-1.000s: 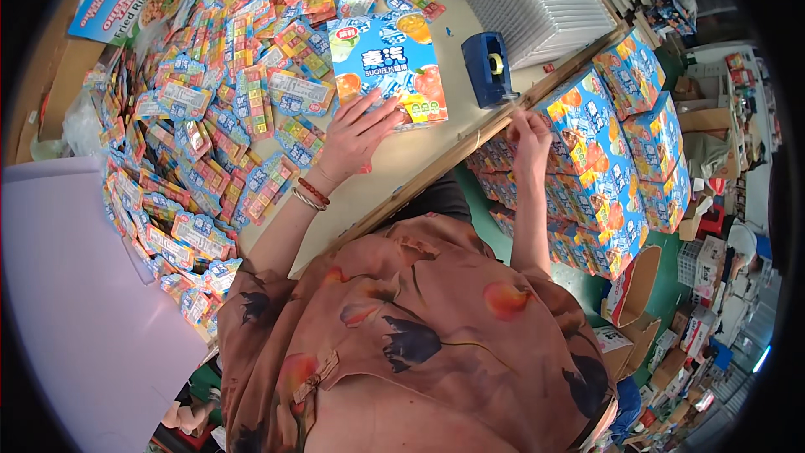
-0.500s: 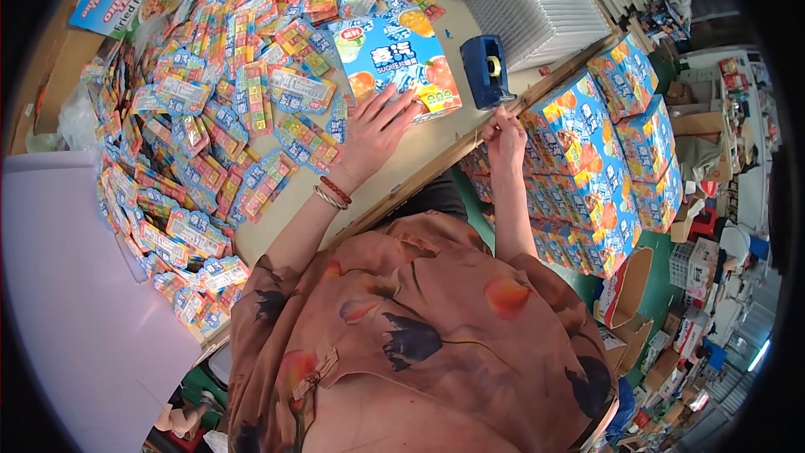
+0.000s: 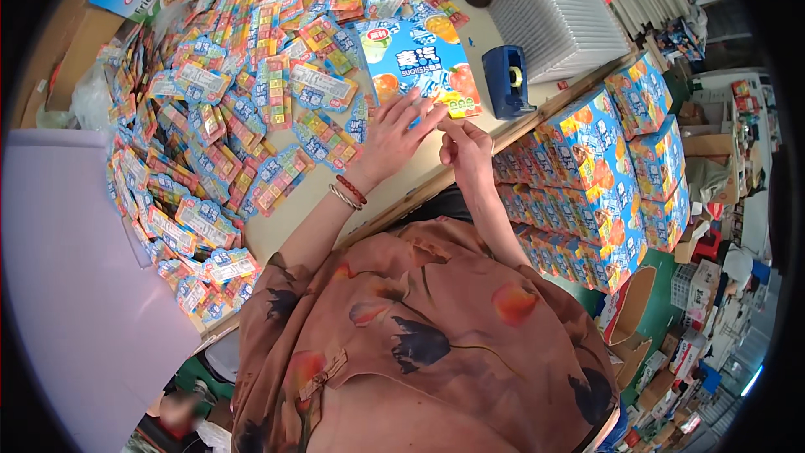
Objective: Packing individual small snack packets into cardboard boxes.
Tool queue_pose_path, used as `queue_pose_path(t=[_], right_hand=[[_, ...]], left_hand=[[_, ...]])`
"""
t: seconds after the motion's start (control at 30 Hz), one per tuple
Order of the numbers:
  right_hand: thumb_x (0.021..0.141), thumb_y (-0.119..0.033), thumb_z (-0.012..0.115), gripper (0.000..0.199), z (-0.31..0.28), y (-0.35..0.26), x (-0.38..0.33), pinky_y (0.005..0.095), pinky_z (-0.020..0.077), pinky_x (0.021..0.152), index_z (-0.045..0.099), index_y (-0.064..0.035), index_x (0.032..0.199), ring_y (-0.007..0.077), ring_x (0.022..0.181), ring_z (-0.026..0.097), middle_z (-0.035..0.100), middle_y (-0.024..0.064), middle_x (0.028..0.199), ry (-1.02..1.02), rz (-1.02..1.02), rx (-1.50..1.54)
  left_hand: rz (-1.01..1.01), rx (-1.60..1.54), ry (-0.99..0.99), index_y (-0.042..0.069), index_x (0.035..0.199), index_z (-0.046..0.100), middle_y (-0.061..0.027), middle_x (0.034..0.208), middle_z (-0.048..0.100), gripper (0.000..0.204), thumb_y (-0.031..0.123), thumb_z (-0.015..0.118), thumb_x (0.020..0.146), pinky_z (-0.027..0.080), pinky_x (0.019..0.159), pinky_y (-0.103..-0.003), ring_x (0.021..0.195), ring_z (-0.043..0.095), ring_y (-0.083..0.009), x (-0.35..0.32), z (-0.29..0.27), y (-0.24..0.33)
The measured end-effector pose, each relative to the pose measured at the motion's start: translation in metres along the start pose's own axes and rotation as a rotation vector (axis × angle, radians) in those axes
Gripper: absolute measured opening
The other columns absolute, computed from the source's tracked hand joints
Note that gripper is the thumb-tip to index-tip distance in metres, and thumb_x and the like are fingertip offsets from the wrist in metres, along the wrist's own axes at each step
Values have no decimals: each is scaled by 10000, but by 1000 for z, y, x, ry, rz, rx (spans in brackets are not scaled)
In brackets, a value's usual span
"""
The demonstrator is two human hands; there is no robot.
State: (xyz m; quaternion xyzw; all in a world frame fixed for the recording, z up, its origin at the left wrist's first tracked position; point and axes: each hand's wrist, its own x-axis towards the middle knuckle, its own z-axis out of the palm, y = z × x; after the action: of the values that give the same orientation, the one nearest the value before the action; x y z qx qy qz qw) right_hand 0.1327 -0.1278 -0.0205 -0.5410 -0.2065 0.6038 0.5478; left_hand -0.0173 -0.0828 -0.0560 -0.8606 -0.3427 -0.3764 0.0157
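While the left hand (image 3: pixel 394 138) presses flat, fingers spread, on the blue carton (image 3: pixel 419 67) at the desk (image 3: pixel 335 201) edge to steady it, the right hand (image 3: pixel 465 147) apparently pinches something small beside its corner.

Head fisheye, looking steeply down, near table (image 3: pixel 319 201).

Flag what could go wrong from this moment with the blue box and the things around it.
1. The box lies near the table edge, under only the left hand; a slip could push it off.
2. The right hand pinches something small I cannot make out at the box's corner; it may misplace or drop.
3. Loose packets crowd the box, so a sweep of the hand could scatter them.
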Motion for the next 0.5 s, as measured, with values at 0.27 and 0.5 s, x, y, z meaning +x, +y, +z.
queue_pose_path(t=[0.27, 0.5], right_hand=[[964, -168, 560, 170, -18, 39, 3, 225, 442, 566, 634, -15, 950, 91, 605, 546, 584, 12, 712, -136, -64, 2], [974, -131, 530, 167, -21, 50, 11, 246, 502, 646, 648, -18, 940, 108, 665, 582, 628, 31, 771, -151, -82, 13]], left_hand=[[-48, 12, -91, 140, 1200, 628, -9, 1163, 586, 355, 245, 617, 862, 370, 942, -359, 1203, 514, -196, 1, -7, 3], [-34, 97, -87, 94, 1096, 643, -52, 1163, 570, 301, 277, 592, 863, 384, 898, -409, 1168, 515, -250, 8, -2, 12]])
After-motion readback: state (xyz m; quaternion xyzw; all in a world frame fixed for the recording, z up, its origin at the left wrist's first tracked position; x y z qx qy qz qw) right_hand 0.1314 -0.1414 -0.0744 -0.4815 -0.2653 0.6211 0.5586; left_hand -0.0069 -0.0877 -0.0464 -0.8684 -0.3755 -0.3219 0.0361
